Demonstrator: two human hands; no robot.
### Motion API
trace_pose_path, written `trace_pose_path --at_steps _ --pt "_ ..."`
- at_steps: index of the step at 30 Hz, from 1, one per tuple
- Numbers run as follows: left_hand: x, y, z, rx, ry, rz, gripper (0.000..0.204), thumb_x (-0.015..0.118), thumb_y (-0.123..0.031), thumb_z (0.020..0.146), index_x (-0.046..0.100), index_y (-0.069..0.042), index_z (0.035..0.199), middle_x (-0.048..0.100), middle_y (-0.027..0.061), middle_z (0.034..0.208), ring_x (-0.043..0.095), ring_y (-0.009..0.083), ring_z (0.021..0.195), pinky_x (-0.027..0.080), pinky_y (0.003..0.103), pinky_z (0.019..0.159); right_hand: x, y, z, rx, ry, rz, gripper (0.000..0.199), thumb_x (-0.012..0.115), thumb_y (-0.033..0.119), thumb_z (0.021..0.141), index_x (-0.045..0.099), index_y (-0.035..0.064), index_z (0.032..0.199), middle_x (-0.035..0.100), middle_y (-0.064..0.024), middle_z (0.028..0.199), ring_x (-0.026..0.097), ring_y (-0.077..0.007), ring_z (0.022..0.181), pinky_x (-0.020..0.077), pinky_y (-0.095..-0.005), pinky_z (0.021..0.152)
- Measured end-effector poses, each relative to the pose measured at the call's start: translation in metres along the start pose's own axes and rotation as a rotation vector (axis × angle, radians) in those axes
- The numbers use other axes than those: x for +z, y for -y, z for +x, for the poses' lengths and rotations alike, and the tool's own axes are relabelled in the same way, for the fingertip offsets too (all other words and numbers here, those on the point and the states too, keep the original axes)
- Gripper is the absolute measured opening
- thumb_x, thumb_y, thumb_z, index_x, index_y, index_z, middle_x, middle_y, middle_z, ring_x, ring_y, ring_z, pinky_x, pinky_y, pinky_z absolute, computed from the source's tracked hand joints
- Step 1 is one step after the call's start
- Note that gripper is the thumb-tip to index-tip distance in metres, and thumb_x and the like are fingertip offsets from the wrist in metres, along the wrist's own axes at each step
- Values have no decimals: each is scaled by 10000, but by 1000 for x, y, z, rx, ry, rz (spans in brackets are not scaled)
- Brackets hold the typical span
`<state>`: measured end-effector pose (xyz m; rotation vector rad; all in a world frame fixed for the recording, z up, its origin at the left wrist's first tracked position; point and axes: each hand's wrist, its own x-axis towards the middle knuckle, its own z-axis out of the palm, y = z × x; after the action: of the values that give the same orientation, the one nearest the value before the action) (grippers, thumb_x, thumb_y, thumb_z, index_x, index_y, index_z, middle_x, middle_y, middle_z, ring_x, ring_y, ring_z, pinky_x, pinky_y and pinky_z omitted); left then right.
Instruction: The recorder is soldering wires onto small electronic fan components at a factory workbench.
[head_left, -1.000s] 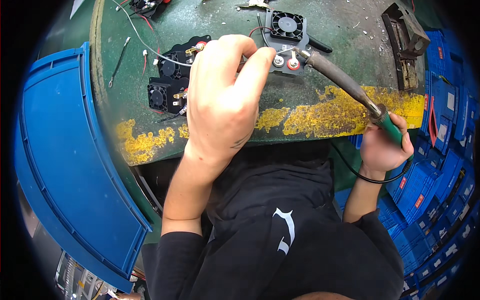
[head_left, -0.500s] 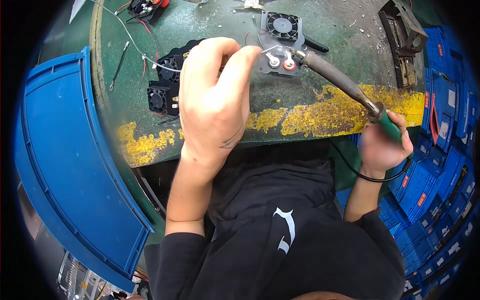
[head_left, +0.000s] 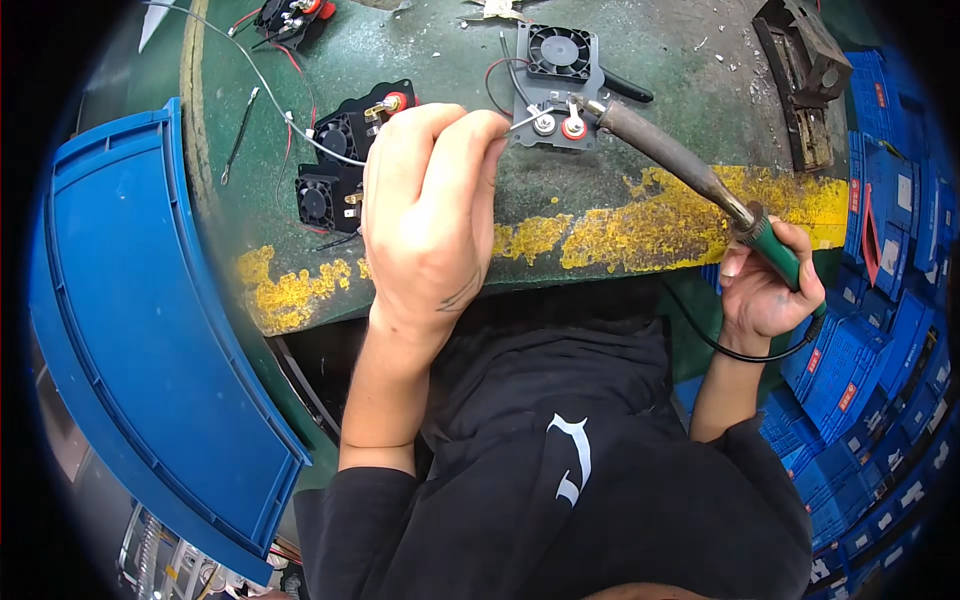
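Note:
My left hand (head_left: 430, 212) is closed, with thumb and fingers pinching a thin grey solder wire (head_left: 526, 121). The wire's short end points at a dark plate's metal terminals. That plate carries a square black fan (head_left: 558, 50), a white-ringed screw terminal (head_left: 543, 124) and a red-ringed one (head_left: 573, 128). My right hand (head_left: 768, 298) grips the green handle of a soldering iron (head_left: 660, 145). The iron's tip rests at or just above a small tab behind the red-ringed terminal; whether it touches cannot be made out.
More fan plates (head_left: 335, 140) lie left of my left hand, partly behind it, and another (head_left: 290, 18) is farther back. A rusty metal stand (head_left: 800, 90) occupies the bench's right end. Blue crates (head_left: 840, 350) are stacked at right; a large blue bin (head_left: 160, 300) is at left.
My left hand has drawn slightly back toward me, the wire moving with it. Smoke near the iron's tip has thinned away. My right hand and the iron are nearly in place.

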<state>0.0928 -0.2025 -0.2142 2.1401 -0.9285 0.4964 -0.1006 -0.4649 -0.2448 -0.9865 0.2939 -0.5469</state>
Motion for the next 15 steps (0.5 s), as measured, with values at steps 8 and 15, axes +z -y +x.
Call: trace_pose_path --at_steps 8,15 --pt "1 -3 -3 -48 0 -10 225 772 41 784 692 -5 989 609 117 955 617 296 836 508 383 757 0 -1 2 -18 61 3 574 397 423 962 647 -34 1203 691 -257 1057 647 -296 611 527 -361 466" --pt "-3 -5 -2 -15 104 -29 323 783 21 757 676 -28 1058 585 103 966 590 285 861 479 386 775 1 -1 2 -29 76 -20 551 410 400 966 649 -37 1204 683 -252 1077 651 -297 628 537 -361 489"
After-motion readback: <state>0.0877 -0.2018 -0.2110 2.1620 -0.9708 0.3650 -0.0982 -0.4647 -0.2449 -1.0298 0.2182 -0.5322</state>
